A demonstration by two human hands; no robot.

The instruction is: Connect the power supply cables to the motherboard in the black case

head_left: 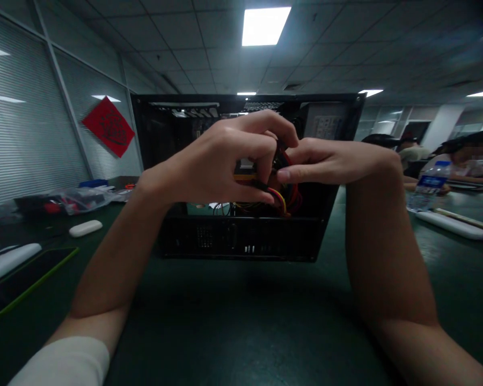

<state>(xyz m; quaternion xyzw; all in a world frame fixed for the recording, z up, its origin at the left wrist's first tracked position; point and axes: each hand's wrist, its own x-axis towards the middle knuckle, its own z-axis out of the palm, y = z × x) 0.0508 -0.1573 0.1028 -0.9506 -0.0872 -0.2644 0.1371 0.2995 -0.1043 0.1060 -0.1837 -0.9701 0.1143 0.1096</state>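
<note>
A black computer case (241,238) stands on the dark green table with its open side toward me. Inside its upper right corner sits a silver power supply (326,127) with a label. My left hand (233,158) reaches in front of the case, its fingers curled round a bundle of power cables (282,201) in red, yellow and black. From the right my right hand (326,161) meets the same bundle, thumb and fingers closed on it. The fingers partly hide the cables and the inside of the case.
On the left lie a phone with a green edge (32,281), a white oval case (86,228) and plastic bags (76,201). To the right stand a water bottle (429,185) and a long white object (454,224). People sit farther back at right.
</note>
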